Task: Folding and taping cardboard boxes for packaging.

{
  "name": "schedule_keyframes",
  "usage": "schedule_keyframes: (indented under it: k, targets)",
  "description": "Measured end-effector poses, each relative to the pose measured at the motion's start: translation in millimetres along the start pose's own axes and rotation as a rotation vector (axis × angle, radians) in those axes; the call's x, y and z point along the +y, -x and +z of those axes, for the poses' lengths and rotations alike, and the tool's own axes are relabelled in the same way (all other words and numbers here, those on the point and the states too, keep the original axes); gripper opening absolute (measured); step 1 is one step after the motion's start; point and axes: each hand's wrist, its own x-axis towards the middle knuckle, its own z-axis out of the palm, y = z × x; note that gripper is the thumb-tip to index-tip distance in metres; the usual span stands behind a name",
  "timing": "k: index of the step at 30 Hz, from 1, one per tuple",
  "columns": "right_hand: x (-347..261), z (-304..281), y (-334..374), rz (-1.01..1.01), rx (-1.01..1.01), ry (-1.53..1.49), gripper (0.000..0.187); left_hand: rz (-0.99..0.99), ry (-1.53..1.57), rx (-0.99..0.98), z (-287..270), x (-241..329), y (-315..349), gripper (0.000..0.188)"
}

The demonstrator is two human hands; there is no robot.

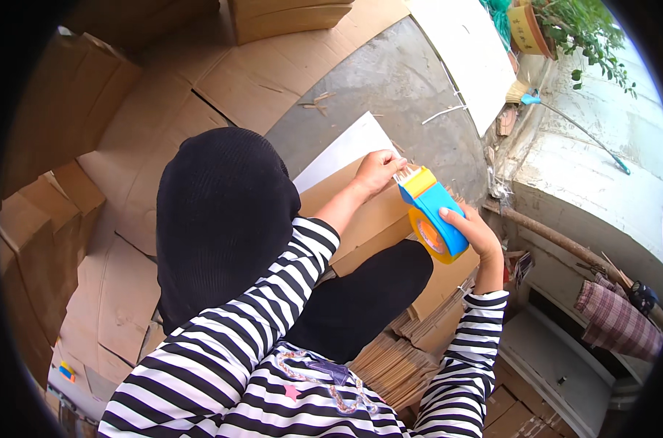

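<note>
My right hand [475, 232] is wrapped round a blue and yellow tape dispenser [442, 217], its thumb lying on the blue side. An orange-yellow tape roll [428, 233] sits in the dispenser. At the dispenser's front end, beside its pale teeth, the fingers of my left hand [377, 172] are pinched together. Whatever they grip is too small to make out. Below both hands lies a brown cardboard piece [368, 214], partly hidden by my arm and black-clad leg. A white sheet [352, 148] sticks out beyond it.
A stack of flat cardboard [391, 371] is beside my leg on the right. Folded cardboard [43, 219] stands at the left, and flattened cardboard [167, 139] covers the floor there. A wooden pole [557, 237], a broom [519, 93] and a potted plant [528, 33] are at the right.
</note>
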Motion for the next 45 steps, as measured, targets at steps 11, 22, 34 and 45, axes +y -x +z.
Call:
schedule_keyframes:
  k: [11, 22, 34, 45]
  targets:
    - [29.8, -12.3, 14.3, 0.071, -0.033, -0.001, 0.054, -0.021, -0.185, 0.148, -20.9, -17.2, -13.7, 0.018]
    - [36.2, -12.1, 10.4, 0.056, -0.037, -0.017, 0.057, 0.056, -0.832, 0.104, -11.8, 1.8, -3.6, 0.023]
    - [34.3, -3.7, 9.3, 0.056, -0.024, -0.052, 0.055, 0.114, -0.654, -0.225, -6.8, 17.8, 16.3, 0.033]
    - [37.3, -2.6, 4.2, 0.03, -0.023, -0.098, 0.055, 0.06, -1.393, -0.114, 9.6, 42.0, 64.9, 0.053]
